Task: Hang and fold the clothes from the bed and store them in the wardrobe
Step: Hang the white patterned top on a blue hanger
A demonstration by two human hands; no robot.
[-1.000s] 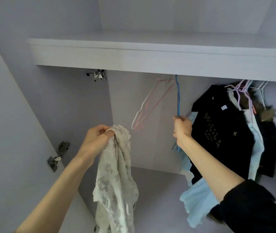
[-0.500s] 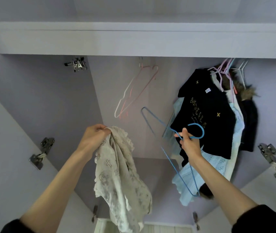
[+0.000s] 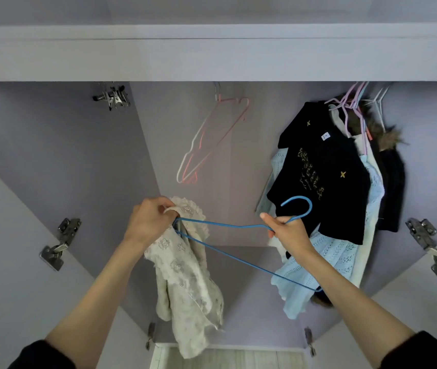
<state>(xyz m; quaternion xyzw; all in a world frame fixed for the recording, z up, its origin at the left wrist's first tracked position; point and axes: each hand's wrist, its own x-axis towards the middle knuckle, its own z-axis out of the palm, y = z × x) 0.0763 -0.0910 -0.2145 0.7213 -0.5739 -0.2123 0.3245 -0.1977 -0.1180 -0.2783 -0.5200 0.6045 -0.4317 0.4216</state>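
The wardrobe (image 3: 52, 161) stands open, and inside it, right of the empty pink hanger (image 3: 212, 139), hang a black top (image 3: 324, 177), a pale blue knit garment (image 3: 324, 265) and a fur-trimmed dark coat (image 3: 390, 166). Below the pink hanger, the left hand (image 3: 148, 222) grips the collar of a cream lace garment (image 3: 185, 278), which dangles downward. The right hand (image 3: 289, 233) grips the neck of a blue wire hanger (image 3: 228, 249), whose far corner touches the cream collar.

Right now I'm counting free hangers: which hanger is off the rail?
The blue hanger: the right hand grips it below its hook, one end at the cream garment. The empty pink hanger hangs inside the wardrobe.
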